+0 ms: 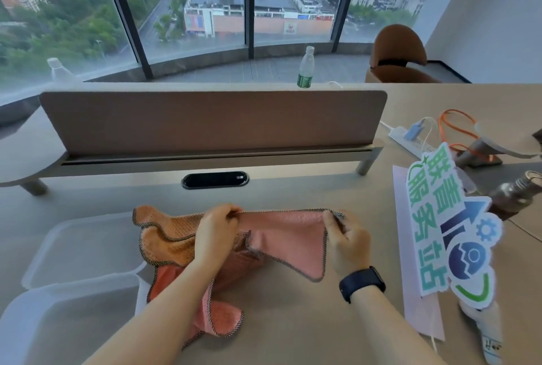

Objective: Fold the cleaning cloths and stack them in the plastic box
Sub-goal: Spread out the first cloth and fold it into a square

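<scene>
A pink cleaning cloth (289, 240) with a dark stitched hem is stretched between my hands above the desk. My left hand (215, 232) pinches its top left corner and my right hand (347, 243) pinches its top right corner, so the cloth hangs down in a point. An orange cloth (165, 237) lies crumpled to the left. A coral cloth (218, 319) lies under my left forearm. The clear plastic box (26, 317) sits at the near left. Its clear lid (79, 250) lies just behind it.
A brown divider panel (211, 121) runs across the desk behind the cloths. To the right are a colourful sign (451, 235), a pale pink sheet (416, 294), a power strip (410, 141) and an orange cable (457, 129). A water bottle (306, 69) stands beyond the divider.
</scene>
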Motion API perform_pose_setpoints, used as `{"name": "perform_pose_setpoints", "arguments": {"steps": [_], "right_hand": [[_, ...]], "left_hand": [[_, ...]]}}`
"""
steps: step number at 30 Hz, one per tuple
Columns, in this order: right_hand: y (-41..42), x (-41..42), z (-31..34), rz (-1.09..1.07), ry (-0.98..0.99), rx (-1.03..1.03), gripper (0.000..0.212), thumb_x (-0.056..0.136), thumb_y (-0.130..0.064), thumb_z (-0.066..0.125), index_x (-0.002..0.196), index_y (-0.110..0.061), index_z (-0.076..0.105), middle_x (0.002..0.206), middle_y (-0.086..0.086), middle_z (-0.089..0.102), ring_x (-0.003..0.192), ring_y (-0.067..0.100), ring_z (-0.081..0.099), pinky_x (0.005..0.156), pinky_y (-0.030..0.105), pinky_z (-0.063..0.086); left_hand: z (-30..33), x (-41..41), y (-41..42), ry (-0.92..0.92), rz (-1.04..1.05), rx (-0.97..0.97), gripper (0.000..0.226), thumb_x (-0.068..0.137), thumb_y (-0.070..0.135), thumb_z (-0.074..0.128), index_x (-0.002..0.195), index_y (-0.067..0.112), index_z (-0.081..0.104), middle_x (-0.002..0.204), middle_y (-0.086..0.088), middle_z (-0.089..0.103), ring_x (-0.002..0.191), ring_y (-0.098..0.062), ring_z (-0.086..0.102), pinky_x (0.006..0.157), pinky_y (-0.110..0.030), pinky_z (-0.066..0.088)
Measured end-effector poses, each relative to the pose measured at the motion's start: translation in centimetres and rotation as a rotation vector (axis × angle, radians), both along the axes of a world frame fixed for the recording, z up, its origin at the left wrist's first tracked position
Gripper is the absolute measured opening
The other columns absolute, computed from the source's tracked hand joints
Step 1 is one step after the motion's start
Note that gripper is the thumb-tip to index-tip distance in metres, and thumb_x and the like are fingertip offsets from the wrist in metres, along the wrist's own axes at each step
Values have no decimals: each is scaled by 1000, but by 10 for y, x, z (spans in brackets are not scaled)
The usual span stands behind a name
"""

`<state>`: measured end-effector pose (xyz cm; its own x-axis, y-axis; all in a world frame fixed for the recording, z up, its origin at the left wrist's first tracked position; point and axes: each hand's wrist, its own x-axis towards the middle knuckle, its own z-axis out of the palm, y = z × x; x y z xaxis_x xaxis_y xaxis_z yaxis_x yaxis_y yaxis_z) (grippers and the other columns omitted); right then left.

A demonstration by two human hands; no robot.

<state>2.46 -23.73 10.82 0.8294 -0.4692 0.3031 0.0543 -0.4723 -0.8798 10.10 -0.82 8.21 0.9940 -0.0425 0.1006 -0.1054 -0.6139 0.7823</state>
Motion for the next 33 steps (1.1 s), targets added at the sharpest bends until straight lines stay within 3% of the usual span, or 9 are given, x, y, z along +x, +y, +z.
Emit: {"name": "perform_pose_setpoints", "arguments": {"steps": [3, 5, 7, 10, 15, 19, 23, 27, 33], "right_hand": [[-8, 8, 31, -69, -82, 59, 17, 85, -31, 55, 70, -24, 59, 79, 1, 53, 70, 15, 53, 64, 23, 43], [-15, 11, 43, -87, -119, 93, 11, 86, -29, 55, 77, -25, 61, 84, 1, 57, 75, 24, 58, 66, 35, 50], [-22, 10, 46, -112, -130, 120, 13, 87, -31, 54, 81, -23, 63, 81, 7, 63, 74, 32, 60, 66, 45, 53], [-28, 1, 41, -149, -131, 164, 25, 86, -32, 52, 77, -11, 64, 71, 15, 65, 66, 36, 60, 61, 47, 51], [-38, -40, -7, -148, 7, 196, 48, 76, -39, 53, 62, 6, 57, 57, 31, 54, 50, 33, 51, 51, 37, 39], [-43, -92, -58, -161, 284, 188, 42, 72, -31, 53, 56, 7, 57, 48, 14, 53, 52, 23, 49, 45, 27, 34], [-40, -128, -95, -165, 522, 230, 33, 75, -30, 55, 55, -4, 60, 51, 7, 55, 56, 26, 51, 52, 33, 39], [-40, -128, -102, -129, 670, 197, 34, 91, -17, 58, 58, -8, 59, 56, 6, 56, 57, 20, 48, 54, 32, 35], [-49, -87, -91, -121, 754, 163, 31, 95, -27, 51, 74, -8, 65, 72, 7, 66, 67, 19, 57, 57, 30, 39]], "left_hand": [[41, 14, -3, -103, -16, -105, 31, 82, -3, 57, 97, 18, 73, 93, 9, 68, 89, -11, 62, 80, -26, 48], [61, 18, -3, -172, -62, -136, 32, 82, -5, 58, 96, 20, 73, 91, 15, 67, 91, -10, 62, 81, -25, 49], [75, 17, -3, -236, -107, -130, 33, 82, -6, 61, 96, 21, 74, 92, 15, 68, 92, -7, 61, 82, -22, 48], [83, 8, -2, -252, -162, -138, 30, 80, -5, 67, 94, 20, 75, 92, 12, 71, 92, -5, 63, 82, -17, 50], [50, -27, 6, 23, -322, -117, 32, 73, -1, 75, 78, 31, 75, 75, 16, 74, 73, 3, 67, 74, -14, 52], [2, -63, 13, 342, -508, 88, 11, 73, 15, 74, 76, 25, 75, 71, 18, 71, 67, 6, 62, 72, -18, 51], [-41, -90, 16, 525, -623, 262, 10, 70, 22, 68, 64, 29, 67, 52, 27, 58, 54, 9, 51, 69, -24, 49], [-56, -93, 14, 547, -562, 287, 13, 71, 26, 69, 61, 32, 64, 55, 24, 60, 56, 6, 54, 69, -23, 49], [-47, -63, -13, 399, -351, 175, 3, 79, 26, 71, 75, 25, 71, 74, 12, 70, 71, -2, 62, 70, -24, 50]]}}
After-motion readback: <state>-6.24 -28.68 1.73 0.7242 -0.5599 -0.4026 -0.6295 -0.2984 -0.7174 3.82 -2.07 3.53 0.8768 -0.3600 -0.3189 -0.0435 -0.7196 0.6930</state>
